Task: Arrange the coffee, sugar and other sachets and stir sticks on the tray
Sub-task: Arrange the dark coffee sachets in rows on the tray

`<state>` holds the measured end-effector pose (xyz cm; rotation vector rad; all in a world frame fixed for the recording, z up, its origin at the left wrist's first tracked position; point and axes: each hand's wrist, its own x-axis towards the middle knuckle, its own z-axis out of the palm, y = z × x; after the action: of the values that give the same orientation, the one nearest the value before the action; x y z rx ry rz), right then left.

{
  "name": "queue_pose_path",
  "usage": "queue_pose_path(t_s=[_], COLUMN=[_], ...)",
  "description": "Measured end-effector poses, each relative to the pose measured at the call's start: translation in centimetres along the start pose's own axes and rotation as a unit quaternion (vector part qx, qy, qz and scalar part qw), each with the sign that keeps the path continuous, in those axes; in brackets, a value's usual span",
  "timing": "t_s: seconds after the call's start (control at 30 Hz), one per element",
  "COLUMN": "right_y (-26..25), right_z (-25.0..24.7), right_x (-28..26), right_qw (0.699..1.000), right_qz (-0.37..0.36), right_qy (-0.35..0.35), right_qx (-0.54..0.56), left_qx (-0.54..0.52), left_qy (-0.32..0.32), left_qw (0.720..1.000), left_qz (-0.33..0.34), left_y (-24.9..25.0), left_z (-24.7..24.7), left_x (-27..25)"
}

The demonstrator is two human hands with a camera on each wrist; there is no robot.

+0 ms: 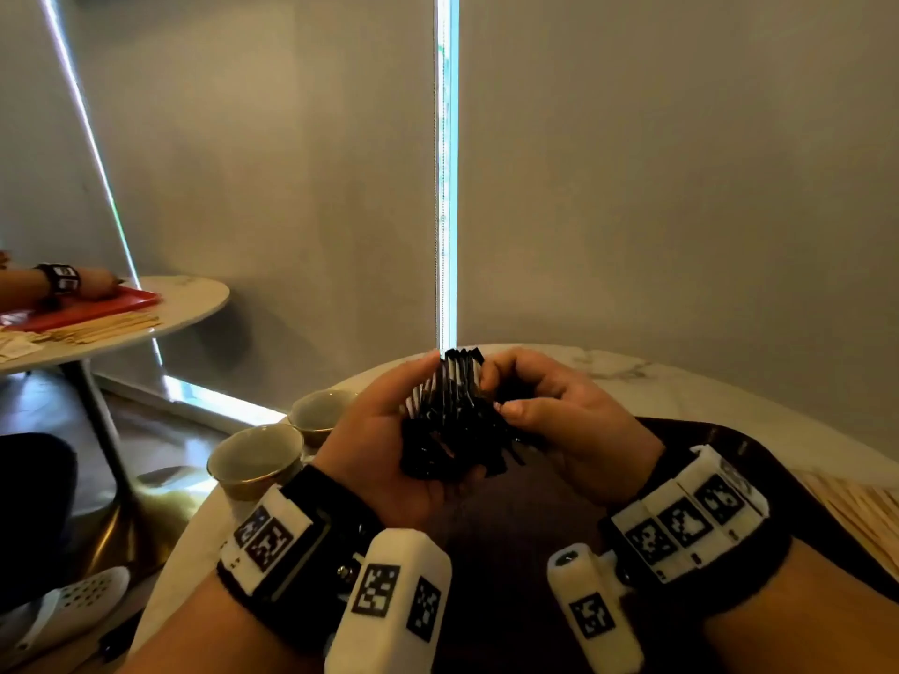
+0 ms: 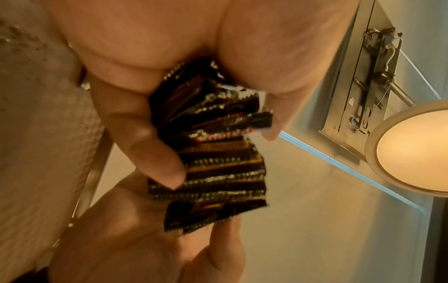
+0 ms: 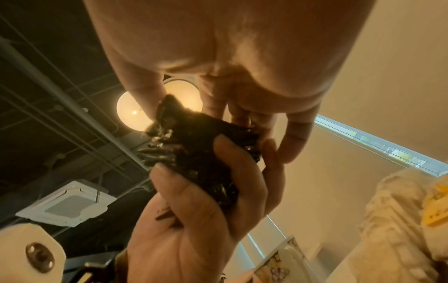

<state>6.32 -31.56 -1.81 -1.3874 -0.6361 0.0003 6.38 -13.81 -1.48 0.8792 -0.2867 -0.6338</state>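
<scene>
A fanned bundle of several black coffee sachets (image 1: pixel 450 411) is held up between both hands over the dark brown tray (image 1: pixel 515 532). My left hand (image 1: pixel 404 425) cups the bundle from below and the left, thumb along its side. My right hand (image 1: pixel 506 394) pinches the sachets' right edges with curled fingers and thumb. The left wrist view shows the glossy sachets (image 2: pixel 218 164) fanned between thumb and fingers. From the right wrist, the sachets (image 3: pixel 198 151) are wrapped by the left hand (image 3: pixel 201 214). Pale wooden stir sticks (image 1: pixel 856 508) lie right of the tray.
Two gold-rimmed cups (image 1: pixel 255 459) (image 1: pixel 321 413) stand at the marble table's (image 1: pixel 681 391) left edge. A second round table (image 1: pixel 185 304) at far left carries a red tray (image 1: pixel 92 308), more sticks and another person's hand (image 1: pixel 58 282). Window blinds hang behind.
</scene>
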Motion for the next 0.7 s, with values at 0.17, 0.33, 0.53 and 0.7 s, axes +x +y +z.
queue_pose_path(t_s=[0.17, 0.33, 0.53, 0.7], right_y=[0.6, 1.1, 1.8, 2.0], right_z=[-0.4, -0.7, -1.0, -1.2], right_x=[-0.3, -0.4, -0.2, -0.1], right_qw=[0.999, 0.998, 0.996, 0.999], right_qz=[-0.047, -0.032, -0.024, -0.002], right_qy=[0.020, 0.050, 0.070, 0.028], right_qx=[-0.012, 0.031, 0.041, -0.018], left_qx=[0.006, 0.040, 0.038, 0.019], left_qy=[-0.015, -0.021, 0.014, 0.022], left_qw=[1.000, 0.999, 0.999, 0.999], left_qz=[0.014, -0.013, 0.011, 0.019], left_y=[0.2, 0.3, 0.2, -0.1], left_z=[-1.1, -1.0, -0.9, -0.3], left_x=[0.3, 0.1, 0.3, 0.2])
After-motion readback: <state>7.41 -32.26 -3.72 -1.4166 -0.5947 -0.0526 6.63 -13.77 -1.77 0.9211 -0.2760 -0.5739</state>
